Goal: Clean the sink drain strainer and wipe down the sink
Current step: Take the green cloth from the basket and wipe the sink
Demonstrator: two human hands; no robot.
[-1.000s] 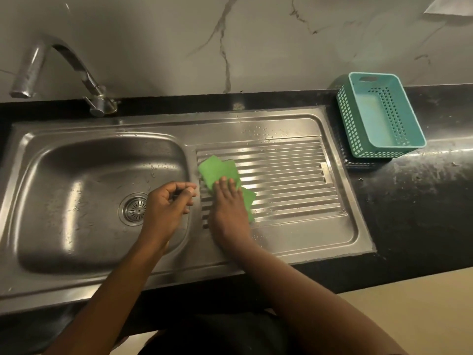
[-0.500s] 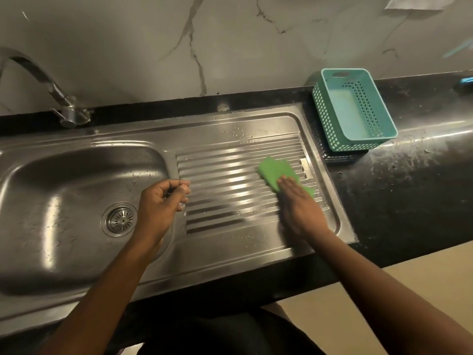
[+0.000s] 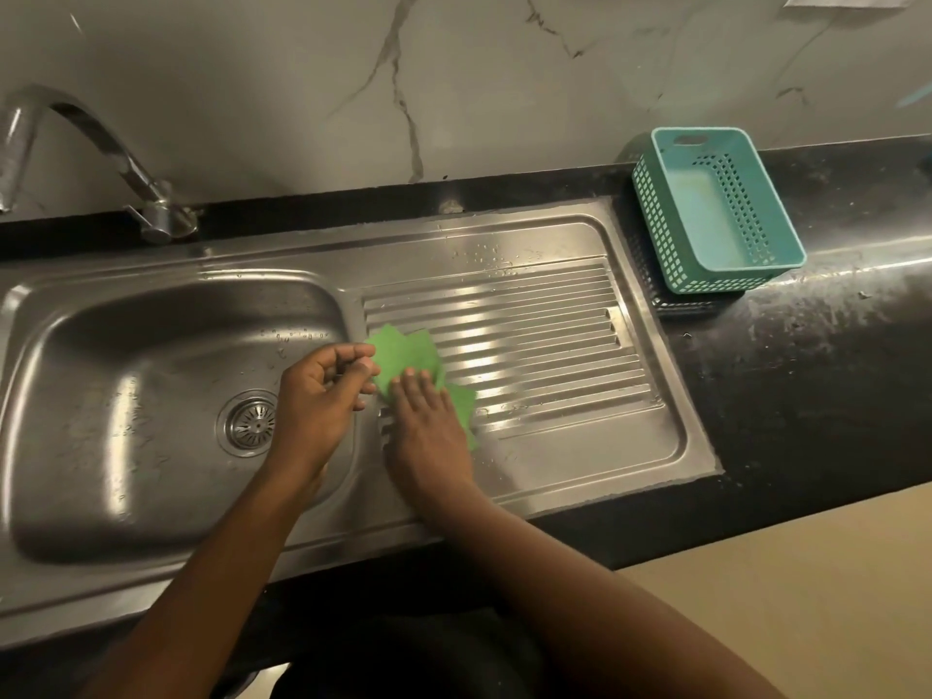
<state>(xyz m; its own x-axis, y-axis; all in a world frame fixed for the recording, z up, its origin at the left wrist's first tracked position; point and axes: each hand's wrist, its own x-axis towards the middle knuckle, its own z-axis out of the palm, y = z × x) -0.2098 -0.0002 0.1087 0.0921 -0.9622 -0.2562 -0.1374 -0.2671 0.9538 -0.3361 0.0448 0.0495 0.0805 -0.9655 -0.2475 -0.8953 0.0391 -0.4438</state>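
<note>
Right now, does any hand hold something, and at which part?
The right hand presses flat on the near part of the green cloth, not gripping it. The left hand is curled; whether it holds anything cannot be told.

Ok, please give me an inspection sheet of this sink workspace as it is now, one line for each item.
Surface: stainless steel sink set in a dark countertop; water droplets on the ribbed drainboard.
Job's things: green cloth lies flat at the drainboard's left end; drain strainer sits in the basin's drain.
Clutter: empty teal plastic basket on the countertop, right of the sink.
Grippers: right hand presses flat on the cloth; left hand loosely curled above the basin edge, apparently holding nothing.
Cables: nothing seen.
Surroundings: metal tap at back left, no water running; marbled wall behind.
</note>
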